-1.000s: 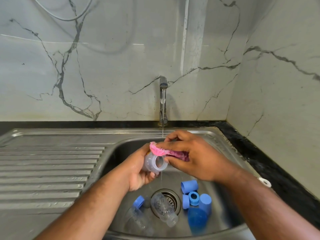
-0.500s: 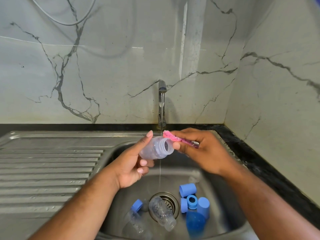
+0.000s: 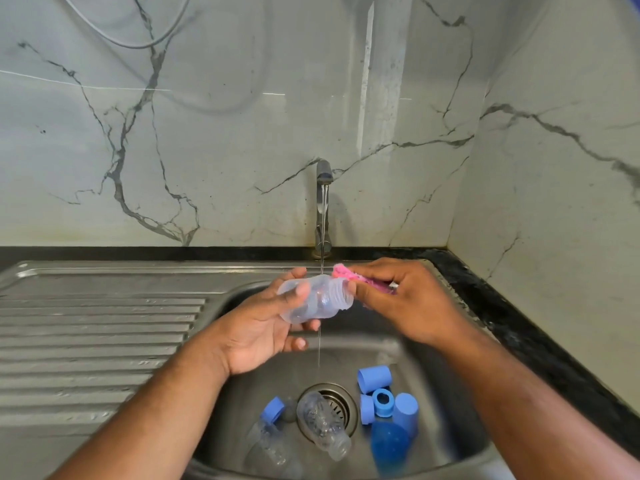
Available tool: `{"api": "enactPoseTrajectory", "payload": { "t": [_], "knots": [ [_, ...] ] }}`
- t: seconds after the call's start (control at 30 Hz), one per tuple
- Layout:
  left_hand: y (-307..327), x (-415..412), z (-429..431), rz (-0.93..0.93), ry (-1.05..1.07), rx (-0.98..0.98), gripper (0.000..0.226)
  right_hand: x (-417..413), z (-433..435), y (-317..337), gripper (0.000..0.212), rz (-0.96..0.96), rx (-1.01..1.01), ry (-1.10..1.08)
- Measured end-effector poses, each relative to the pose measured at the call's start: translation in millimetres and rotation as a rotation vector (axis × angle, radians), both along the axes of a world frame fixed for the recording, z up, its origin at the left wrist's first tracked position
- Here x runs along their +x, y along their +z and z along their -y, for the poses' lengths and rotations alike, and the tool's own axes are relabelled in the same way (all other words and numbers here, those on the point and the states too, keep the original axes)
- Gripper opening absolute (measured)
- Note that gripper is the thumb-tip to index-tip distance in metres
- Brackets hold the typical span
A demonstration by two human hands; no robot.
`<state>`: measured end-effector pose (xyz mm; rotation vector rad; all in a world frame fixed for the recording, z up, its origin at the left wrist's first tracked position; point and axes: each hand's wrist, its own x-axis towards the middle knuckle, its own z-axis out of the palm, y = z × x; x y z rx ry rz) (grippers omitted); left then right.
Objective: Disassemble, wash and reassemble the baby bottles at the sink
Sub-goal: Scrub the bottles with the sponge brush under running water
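My left hand [image 3: 263, 327] grips a clear baby bottle [image 3: 317, 301] lying sideways above the sink basin, its threaded mouth pointing right. My right hand [image 3: 401, 299] pinches a pink sponge [image 3: 346, 273] against the bottle's mouth. A thin stream from the tap [image 3: 323, 188] falls just by the bottle's neck. On the basin floor lie two more clear bottles [image 3: 322, 427] [image 3: 270, 448], one across the drain [image 3: 341, 403]. Several blue caps and rings [image 3: 381, 396] and a blue bottle [image 3: 389, 448] lie to the right of the drain. A blue ring [image 3: 273, 408] lies to its left.
The steel sink [image 3: 433, 344] has a ribbed draining board [image 3: 97, 334] on the left. A black counter edge [image 3: 519, 327] runs along the right side. Marble walls stand behind and to the right, meeting in a corner.
Both hands have risen towards the tap. The bottle has turned so that its mouth points right. The sponge has moved from over the bottle to its mouth.
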<state>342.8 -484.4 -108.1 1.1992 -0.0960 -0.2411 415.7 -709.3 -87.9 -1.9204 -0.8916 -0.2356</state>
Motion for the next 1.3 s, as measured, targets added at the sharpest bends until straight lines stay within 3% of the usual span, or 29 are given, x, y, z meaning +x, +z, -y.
{"api": "enactPoseTrajectory", "payload": {
  "t": [0.13, 0.2, 0.4, 0.53, 0.7, 0.8, 0.93, 1.17, 1.3],
  "knots": [
    [-0.7, 1.3, 4.4, 0.027, 0.029, -0.041, 0.047, -3.5, 0.0, 4.2, 0.026, -0.125, 0.104, 0.076],
    [0.9, 1.7, 8.2, 0.009, 0.023, -0.049, 0.041, -5.9, 0.5, 6.5, 0.027, -0.177, 0.154, 0.124],
    [6.0, 1.1, 13.7, -0.129, 0.062, 0.091, 0.055, -11.4, -0.9, 7.7, 0.029, -0.161, 0.182, 0.209],
    [3.7, 2.2, 11.2, -0.229, 0.029, 0.082, 0.057, -12.5, -1.4, 7.0, 0.028, -0.122, 0.145, 0.193],
    [3.1, 0.1, -3.2, -0.091, -0.106, -0.074, 0.071, -4.1, -1.5, 2.2, 0.024, -0.110, 0.053, 0.060],
    [2.0, 0.7, -2.2, -0.010, -0.024, -0.079, 0.073, -3.2, 0.3, 2.1, 0.026, -0.186, 0.100, 0.063],
    [1.3, 2.9, 7.9, -0.048, 0.069, -0.018, 0.034, -8.6, 0.9, 7.3, 0.027, -0.263, 0.187, 0.079],
    [3.2, 3.5, 16.7, -0.159, 0.132, 0.131, 0.061, -12.9, 0.8, 8.6, 0.029, -0.320, 0.198, 0.139],
    [-0.2, 5.1, 18.3, -0.091, 0.183, 0.066, 0.061, -8.6, -0.8, 4.4, 0.027, -0.356, 0.185, 0.080]
  ]
}}
